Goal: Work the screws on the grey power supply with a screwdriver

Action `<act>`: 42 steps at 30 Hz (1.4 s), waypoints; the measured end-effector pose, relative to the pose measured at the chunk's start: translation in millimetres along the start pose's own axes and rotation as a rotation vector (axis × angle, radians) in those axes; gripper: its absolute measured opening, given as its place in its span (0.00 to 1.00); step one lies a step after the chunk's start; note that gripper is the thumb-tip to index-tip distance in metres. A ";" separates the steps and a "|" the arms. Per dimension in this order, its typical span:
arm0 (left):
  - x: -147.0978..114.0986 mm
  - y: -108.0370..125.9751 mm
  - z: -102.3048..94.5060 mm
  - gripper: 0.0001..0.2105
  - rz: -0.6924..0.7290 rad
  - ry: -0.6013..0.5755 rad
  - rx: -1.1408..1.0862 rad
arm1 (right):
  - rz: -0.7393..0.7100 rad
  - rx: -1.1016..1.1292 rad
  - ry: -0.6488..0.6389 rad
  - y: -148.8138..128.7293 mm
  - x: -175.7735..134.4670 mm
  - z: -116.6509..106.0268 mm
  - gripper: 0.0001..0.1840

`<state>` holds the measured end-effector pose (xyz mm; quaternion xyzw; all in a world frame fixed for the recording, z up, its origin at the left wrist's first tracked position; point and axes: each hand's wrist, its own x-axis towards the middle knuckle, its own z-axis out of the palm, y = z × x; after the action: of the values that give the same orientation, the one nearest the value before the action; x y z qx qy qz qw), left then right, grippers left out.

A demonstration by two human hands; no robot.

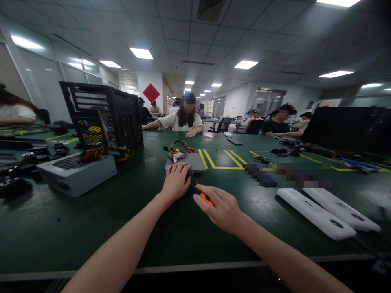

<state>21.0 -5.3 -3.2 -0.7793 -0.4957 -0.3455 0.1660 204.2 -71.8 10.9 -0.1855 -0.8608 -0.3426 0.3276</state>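
Observation:
A small grey computer power supply (198, 162) lies on the green table in front of me, its bundle of coloured wires (180, 147) with a white connector at its back. Over the near left part of it my left hand (177, 179) is bent, fingers gripping its top and near edge. My right hand (218, 207) is closed round an orange-handled screwdriver (207, 199), just right of and nearer to me than the power supply. Its tip points toward the near side of the unit; whether it touches cannot be made out.
At left stand an open black computer case (104, 118) and a larger grey power supply (76, 173). Two white devices (316, 213) lie at right, near a dark blurred item (261, 176). A person (185, 118) sits across the table, and a black monitor (348, 130) stands far right.

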 end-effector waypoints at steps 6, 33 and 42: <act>0.4 0.7 0.4 0.17 -0.012 0.001 -0.010 | 0.087 -0.003 0.036 -0.5 -1.4 1.7 0.06; 1.0 0.3 1.2 0.16 -0.004 -0.004 0.003 | 0.002 0.012 -0.022 -4.9 -1.8 2.3 0.13; 0.9 0.3 0.9 0.17 -0.004 -0.009 0.008 | 0.092 -0.040 0.035 2.7 -3.4 2.8 0.09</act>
<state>21.8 -4.4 -3.3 -0.7792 -0.4995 -0.3404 0.1658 206.8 -68.3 8.3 -0.2252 -0.8385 -0.3475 0.3542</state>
